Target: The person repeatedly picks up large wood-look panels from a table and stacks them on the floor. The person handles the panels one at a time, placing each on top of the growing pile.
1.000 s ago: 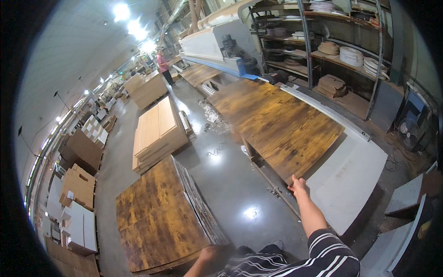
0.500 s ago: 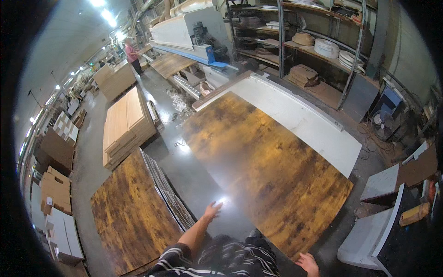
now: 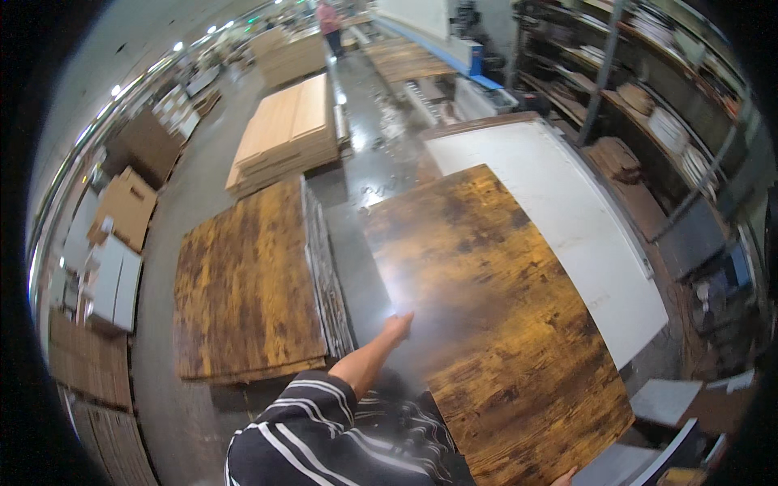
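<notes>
A large brown board with a rustic wood pattern (image 3: pixel 502 324) lies slanting in front of me, its right side overlapping a white table surface (image 3: pixel 567 219). My left hand (image 3: pixel 397 326) is closed on the board's left edge, with the arm reaching forward. At the bottom of the view, only part of my right hand (image 3: pixel 565 477) shows, its fingers at the board's near edge. To my left stands a stack of boards with the same pattern (image 3: pixel 251 283).
Beyond that stack is a pile of pale wood panels (image 3: pixel 284 130). A machine with a blue rail (image 3: pixel 438 50) stands ahead, where a person (image 3: pixel 329 24) is standing. Metal shelves (image 3: pixel 604 73) line the right side. Cartons (image 3: pixel 126 206) stand at far left. Grey floor (image 3: pixel 356 235) runs between stack and board.
My left hand has moved from beside the board onto its left edge and closed. My right hand has come to the near edge. The view has turned left and downward.
</notes>
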A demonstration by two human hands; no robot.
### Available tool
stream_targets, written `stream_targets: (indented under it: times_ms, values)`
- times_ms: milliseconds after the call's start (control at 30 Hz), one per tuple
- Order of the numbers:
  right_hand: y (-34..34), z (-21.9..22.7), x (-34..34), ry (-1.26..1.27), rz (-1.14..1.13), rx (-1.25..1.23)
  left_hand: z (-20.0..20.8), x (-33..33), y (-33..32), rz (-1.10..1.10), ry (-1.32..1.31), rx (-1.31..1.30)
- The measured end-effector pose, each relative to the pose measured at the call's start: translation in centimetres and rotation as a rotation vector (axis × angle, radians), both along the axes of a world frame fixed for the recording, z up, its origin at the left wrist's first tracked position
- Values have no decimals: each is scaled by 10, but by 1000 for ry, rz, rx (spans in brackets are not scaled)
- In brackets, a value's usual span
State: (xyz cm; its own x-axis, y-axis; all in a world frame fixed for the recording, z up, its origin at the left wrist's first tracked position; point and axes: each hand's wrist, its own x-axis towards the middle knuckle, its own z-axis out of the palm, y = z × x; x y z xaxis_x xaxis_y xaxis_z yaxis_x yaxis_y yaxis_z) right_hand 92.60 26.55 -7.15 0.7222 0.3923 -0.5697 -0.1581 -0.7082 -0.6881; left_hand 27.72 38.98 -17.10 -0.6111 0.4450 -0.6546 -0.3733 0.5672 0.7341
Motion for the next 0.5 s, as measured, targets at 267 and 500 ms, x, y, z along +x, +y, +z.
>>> stream_targets:
  times_ms: [267, 500]
  values:
    - [59, 25, -29, -131, 149, 92, -30, -29, -65, 262, 1, 96]
    - [199, -33, -54, -330, 434, -17, -34, -104, -149, 600, -105, 115]
